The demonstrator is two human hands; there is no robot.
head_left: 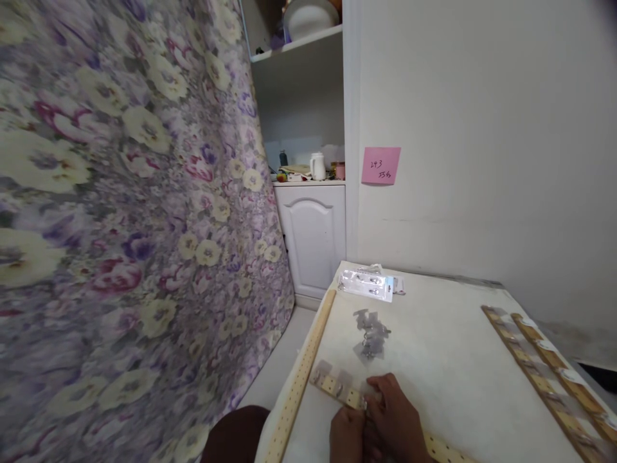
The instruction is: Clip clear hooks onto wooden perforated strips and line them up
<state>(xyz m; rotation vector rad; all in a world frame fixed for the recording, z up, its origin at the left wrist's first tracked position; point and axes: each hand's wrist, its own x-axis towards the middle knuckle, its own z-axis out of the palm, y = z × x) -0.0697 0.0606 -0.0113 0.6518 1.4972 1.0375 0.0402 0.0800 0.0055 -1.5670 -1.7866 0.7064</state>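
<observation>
A pale wooden strip with rows of holes (328,384) lies at a slant on the table, running beneath both my hands. Small clear squares with metal parts (340,387) sit along its far end. My left hand (347,432) is closed at the strip's near edge, its fingertips mostly hidden. Beside it, my right hand (396,417) bends over the strip, fingers curled towards a small metal piece (363,404). Whether that piece is held cannot be made out. Beyond the hands lies a loose heap of similar clear squares with metal parts (372,334).
A long perforated wooden strip (301,379) lies along the table's left edge. Two strips carrying attached pieces (535,379) lie at the right. Clear packaging (366,285) rests at the table's back. A floral curtain (144,225) hangs left; a white cabinet (313,241) stands behind.
</observation>
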